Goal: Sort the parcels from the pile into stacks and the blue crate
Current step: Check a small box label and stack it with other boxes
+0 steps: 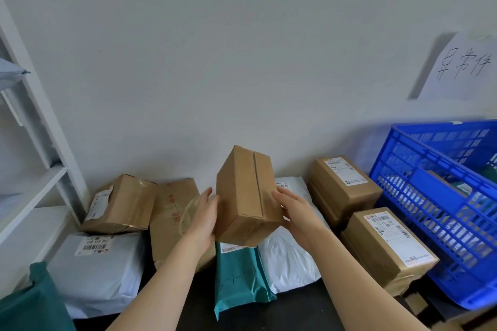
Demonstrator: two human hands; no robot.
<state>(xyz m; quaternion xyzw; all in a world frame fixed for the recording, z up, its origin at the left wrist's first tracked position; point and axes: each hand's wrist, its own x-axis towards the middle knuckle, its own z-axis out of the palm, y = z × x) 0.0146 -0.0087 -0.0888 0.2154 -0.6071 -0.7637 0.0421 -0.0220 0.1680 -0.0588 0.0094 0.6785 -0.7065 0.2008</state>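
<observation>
Here, a plain box (pixel 247 196) is gripped by the left hand (pixel 205 215) and right hand (pixel 293 209) above a teal mailer (pixel 239 277); labelled boxes (pixel 387 244) are stacked beside the blue crate (pixel 430 209) on the dark surface (pixel 199 303).

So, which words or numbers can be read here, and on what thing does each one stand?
"异常件", handwritten: white paper sheet on the wall.
Printed labels on the grey plastic mailer bag and the front right brown cardboard box: too blurred to read.
Red stamps on the flat brown carton: blurred.
Lifted plain brown cardboard box: no text shows.
</observation>
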